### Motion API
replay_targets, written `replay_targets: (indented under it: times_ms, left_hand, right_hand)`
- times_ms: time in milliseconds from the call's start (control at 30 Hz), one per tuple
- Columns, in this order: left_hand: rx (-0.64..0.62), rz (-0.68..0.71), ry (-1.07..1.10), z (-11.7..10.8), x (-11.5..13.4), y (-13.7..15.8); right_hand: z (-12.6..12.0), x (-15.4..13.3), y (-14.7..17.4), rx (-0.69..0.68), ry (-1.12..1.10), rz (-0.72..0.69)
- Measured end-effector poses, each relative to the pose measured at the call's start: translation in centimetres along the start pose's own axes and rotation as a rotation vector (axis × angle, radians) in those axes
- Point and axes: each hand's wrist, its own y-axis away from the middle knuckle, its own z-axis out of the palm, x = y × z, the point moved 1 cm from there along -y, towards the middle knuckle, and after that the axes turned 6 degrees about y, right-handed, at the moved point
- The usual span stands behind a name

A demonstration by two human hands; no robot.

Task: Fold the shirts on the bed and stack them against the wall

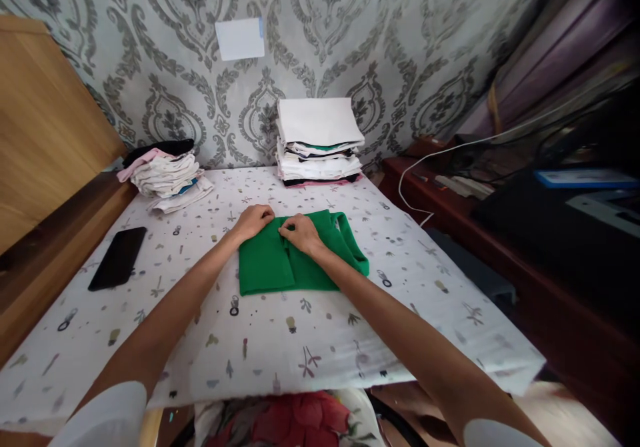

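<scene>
A partly folded green garment point(267, 263) lies in the middle of the patterned tablecloth, its left part doubled over and a loose loop of fabric at its right end. At the garment's far left edge is my left hand point(254, 222), its fingers curled down and closed on the cloth. My right hand point(301, 233) pinches the edge of the folded-over layer near the far side, thumb and forefinger together. The two hands are a short gap apart.
A tall stack of folded white and dark clothes point(320, 127) stands by the wall. Another pile of clothes point(167, 177) sits at the back left, with a black phone point(119, 258) nearer me. On the right, a white cable point(406, 173) trails from a dark red desk point(500, 260).
</scene>
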Motion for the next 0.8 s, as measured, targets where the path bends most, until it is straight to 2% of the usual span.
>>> replay_targets:
  times_ms: [100,200,300,400,467,567,667,733,800]
  left_hand:
    - [0.062,-0.012,-0.047,0.3,0.1,0.8]
    - [0.166,0.025,-0.083,-0.1,0.1,2.0]
    - [0.229,0.058,-0.118,-0.2,-0.1,3.2]
    - [0.161,-0.038,-0.145,0.6,-0.4,4.0]
    - [0.123,-0.091,-0.094,1.0,-0.5,4.3]
    - [0.224,-0.148,0.129,0.7,-0.8,4.7]
    - [0.423,-0.364,0.481,-0.6,-1.0,6.1]
    - [0.482,-0.539,0.753,-1.5,-0.9,7.4]
    - [0.438,-0.648,0.991,-2.4,-0.2,8.7]
  right_hand:
    - [-0.2,-0.6,1.0,0.107,-0.010,-0.029]
    - [0.6,-2.3,2.8,0.218,-0.023,-0.205]
    - [2.3,-4.1,4.2,0.115,0.048,-0.295]
    - [3.8,-4.6,4.6,-0.027,0.138,-0.240]
    - [4.2,-4.3,4.6,-0.055,0.140,-0.224]
    - [3.8,-3.4,4.6,-0.027,-0.002,-0.243]
    - [2.8,-2.2,4.6,0.103,-0.314,-0.217]
    - [2.4,-1.3,4.2,0.196,-0.589,-0.110]
    - [2.6,-0.5,3.6,0.242,-0.894,0.073]
